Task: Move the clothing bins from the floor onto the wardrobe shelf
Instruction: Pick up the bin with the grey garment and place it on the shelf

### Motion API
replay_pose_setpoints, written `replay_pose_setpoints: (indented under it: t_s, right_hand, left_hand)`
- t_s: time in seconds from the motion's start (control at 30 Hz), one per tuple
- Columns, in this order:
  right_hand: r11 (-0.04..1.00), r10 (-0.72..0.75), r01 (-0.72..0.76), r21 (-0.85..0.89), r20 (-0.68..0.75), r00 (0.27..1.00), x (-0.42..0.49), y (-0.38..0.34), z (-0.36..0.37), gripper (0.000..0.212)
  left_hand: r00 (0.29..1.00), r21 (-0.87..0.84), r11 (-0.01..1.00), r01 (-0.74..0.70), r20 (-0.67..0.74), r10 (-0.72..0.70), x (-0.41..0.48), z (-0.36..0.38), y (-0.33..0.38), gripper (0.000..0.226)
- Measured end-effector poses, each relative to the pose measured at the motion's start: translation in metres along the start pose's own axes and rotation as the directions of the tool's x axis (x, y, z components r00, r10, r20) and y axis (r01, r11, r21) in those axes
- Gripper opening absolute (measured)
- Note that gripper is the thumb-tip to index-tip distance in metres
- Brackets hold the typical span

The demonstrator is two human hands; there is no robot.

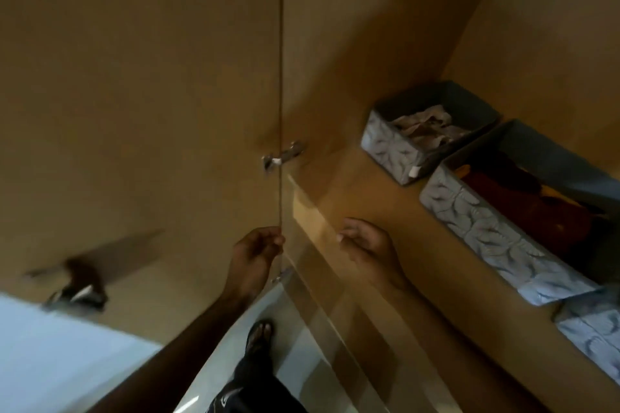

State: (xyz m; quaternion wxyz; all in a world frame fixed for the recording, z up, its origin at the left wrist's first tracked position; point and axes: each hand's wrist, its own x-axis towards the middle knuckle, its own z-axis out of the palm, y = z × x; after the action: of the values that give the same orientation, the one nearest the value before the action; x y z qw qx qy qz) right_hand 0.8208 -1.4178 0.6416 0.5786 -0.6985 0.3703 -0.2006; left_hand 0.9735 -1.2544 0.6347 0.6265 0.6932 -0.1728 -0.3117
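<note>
Bins on the wardrobe shelf (362, 184) — hands empty.
Two grey bins (426, 131) at right; left hand (256, 253) loosely curled, right hand (367, 245) apart at centre.

A single head-worn wide-angle camera looks steeply down and forward, close against an open wardrobe, its shelf (362, 191) running beyond the fingers (345, 235) to the right and the floor (285, 318) far beneath them; the frame is tilted and motion-blurred.
</note>
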Motion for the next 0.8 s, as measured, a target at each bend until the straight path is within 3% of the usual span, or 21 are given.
replay_pose_setpoints:
  t_s: [0.17, 0.33, 0.43, 0.53, 0.8]
  right_hand:
    - [0.998, 0.024, -0.012, -0.056, 0.212, 0.977, -0.042, 0.010, 0.061, 0.029]
    - [0.989, 0.033, 0.036, -0.143, 0.450, 0.892, -0.084, 0.010, 0.143, 0.027]
    - [0.986, 0.037, 0.066, -0.154, 0.583, 0.812, -0.114, 0.010, 0.194, 0.040]
    - [0.977, 0.061, 0.102, -0.186, 0.706, 0.705, -0.157, 0.006, 0.254, 0.035]
    - [0.954, 0.086, 0.214, -0.212, 0.872, 0.482, -0.283, -0.008, 0.403, 0.042]
  left_hand:
    - [0.974, 0.016, 0.995, 0.094, -0.209, -0.088, -0.082, -0.067, -0.038, 0.021]
    - [0.887, -0.074, 0.987, 0.143, -0.433, -0.161, -0.170, -0.130, -0.058, 0.020]
    - [0.817, -0.127, 0.978, 0.166, -0.538, -0.208, -0.220, -0.166, -0.075, 0.019]
    - [0.720, -0.196, 0.968, 0.156, -0.649, -0.248, -0.282, -0.210, -0.094, 0.018]
    - [0.497, -0.271, 0.952, 0.145, -0.812, -0.307, -0.431, -0.314, -0.136, 0.018]
